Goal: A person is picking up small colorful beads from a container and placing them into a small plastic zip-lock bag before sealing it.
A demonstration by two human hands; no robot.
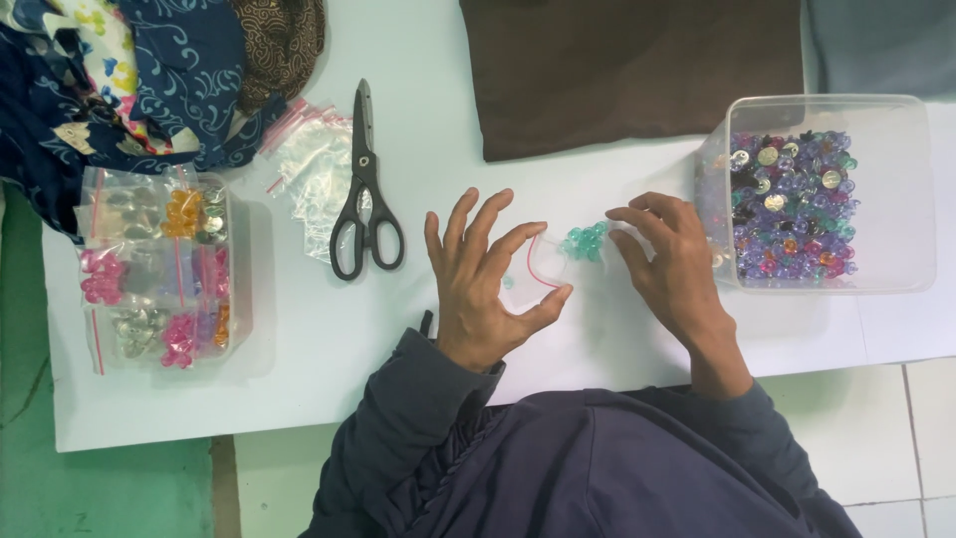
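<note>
The left hand [488, 289] pinches a small clear zip bag [543, 267] with a red seal strip: thumb below, forefinger above, holding its mouth, while the other fingers [466, 214] fan upward and apart. The bag lies on the white desk [299, 349] near its middle, between the two hands. Just beyond the bag's open end sits a small cluster of teal beads [585, 241], glossy and faceted, touching the fingertips of the right hand [677, 269]. That hand's fingers are curled loosely together over the beads; whether they actually grip any cannot be told.

Close by the right hand, near the desk's right edge, stands a clear square plastic tub [901, 199] filled with mixed purple, blue and gold beads. Left of the left hand lie black-handled scissors [364, 189], closed, beside a loose heap of empty clear zip bags [314, 169]. Toward the left edge sits a stack of filled bags [159, 269] of pink, orange and silver beads. A folded brown cloth [637, 70] lies along the far edge, and patterned blue fabric [129, 80] is piled at the far left corner.
</note>
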